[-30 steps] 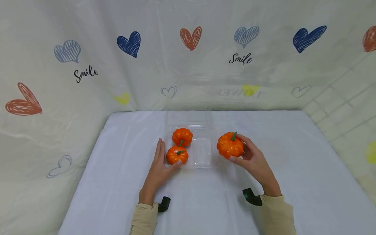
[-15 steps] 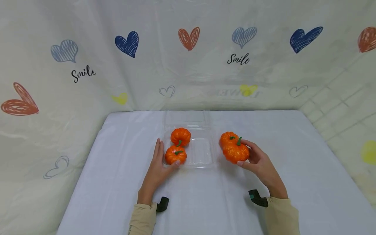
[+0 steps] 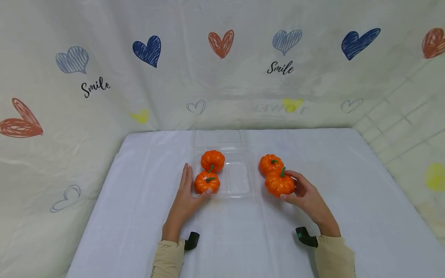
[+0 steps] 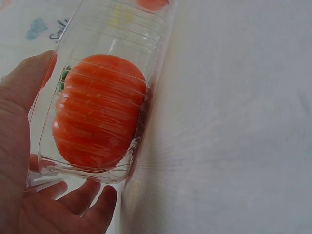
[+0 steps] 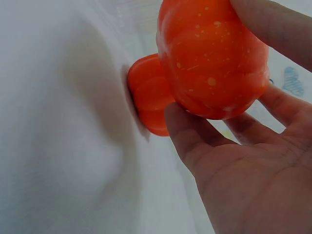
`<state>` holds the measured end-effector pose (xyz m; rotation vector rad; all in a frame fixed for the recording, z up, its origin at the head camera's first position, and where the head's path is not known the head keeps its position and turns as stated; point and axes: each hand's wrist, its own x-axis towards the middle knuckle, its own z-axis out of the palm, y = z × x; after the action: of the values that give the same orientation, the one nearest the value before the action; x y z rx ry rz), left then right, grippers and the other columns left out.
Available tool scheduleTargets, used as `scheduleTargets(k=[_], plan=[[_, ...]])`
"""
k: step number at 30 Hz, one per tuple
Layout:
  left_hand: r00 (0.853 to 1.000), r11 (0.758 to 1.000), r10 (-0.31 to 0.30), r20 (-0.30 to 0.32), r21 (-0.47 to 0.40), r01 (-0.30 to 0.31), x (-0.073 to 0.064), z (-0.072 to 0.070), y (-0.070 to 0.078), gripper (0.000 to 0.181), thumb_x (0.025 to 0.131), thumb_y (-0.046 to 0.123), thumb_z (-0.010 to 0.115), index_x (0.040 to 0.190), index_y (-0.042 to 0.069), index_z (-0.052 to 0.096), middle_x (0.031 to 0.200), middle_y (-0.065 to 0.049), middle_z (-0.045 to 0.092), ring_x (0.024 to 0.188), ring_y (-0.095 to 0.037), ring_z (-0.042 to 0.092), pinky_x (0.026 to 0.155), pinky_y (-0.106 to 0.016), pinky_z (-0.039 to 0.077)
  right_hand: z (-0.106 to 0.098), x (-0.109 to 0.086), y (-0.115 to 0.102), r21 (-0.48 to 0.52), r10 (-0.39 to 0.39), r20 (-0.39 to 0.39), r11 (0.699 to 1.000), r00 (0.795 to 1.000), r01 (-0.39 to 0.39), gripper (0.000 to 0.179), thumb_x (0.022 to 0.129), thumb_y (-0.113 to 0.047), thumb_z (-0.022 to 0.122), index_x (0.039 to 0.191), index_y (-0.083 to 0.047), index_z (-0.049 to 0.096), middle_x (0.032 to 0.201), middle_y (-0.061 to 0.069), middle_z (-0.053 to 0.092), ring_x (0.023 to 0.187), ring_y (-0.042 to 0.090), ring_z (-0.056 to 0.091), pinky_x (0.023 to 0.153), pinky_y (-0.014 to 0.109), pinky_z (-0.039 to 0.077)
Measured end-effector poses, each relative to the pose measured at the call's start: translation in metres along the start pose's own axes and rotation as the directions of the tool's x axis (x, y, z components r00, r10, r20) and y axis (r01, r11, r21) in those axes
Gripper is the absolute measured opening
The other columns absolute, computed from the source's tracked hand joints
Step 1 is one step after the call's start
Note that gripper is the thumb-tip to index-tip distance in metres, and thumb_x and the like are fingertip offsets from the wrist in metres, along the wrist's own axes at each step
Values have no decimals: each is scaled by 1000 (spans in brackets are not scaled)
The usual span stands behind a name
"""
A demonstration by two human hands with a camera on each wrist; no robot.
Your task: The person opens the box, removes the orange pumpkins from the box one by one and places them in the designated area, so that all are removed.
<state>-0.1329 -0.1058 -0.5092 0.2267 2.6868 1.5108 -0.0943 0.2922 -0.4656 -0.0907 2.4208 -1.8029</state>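
Note:
My left hand (image 3: 185, 204) holds the front left corner of a clear plastic container (image 3: 237, 196), thumb over the front rim and fingers straight along the left wall. One small orange toy pumpkin (image 3: 212, 161) with a green stem sits at the container's back left, and another pumpkin (image 3: 206, 183) in front of it, seen through the ribbed wall in the left wrist view. Thumb and fingers of my right hand (image 3: 309, 200) grip a speckled orange pumpkin (image 5: 214, 58) above the white cloth. Just behind it another pumpkin (image 3: 270, 163) rests on the cloth, partly hidden.
The container's clear lid (image 3: 219, 139) lies folded back toward the table's rear edge. A white cloth (image 3: 229, 239) covers the table. Behind it hangs a pale curtain (image 3: 250, 85) printed with hearts and words.
My right hand has drawn its pumpkin to the right and nearer to me, uncovering the pumpkin behind it. The left hand stays at the container.

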Motion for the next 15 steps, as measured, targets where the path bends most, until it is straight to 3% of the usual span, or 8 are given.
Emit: scheduleTargets(k=[15], plan=[[1000, 1000, -1, 3, -9, 1, 2, 0, -1, 114, 93, 66, 72, 174, 14, 9, 178, 13, -6, 164, -22, 9, 125, -55, 25, 0, 9, 14, -51, 68, -1, 996, 998, -68, 80, 93, -9, 83, 160, -5, 38, 167, 17, 34, 154, 45, 32, 107, 13, 39]])
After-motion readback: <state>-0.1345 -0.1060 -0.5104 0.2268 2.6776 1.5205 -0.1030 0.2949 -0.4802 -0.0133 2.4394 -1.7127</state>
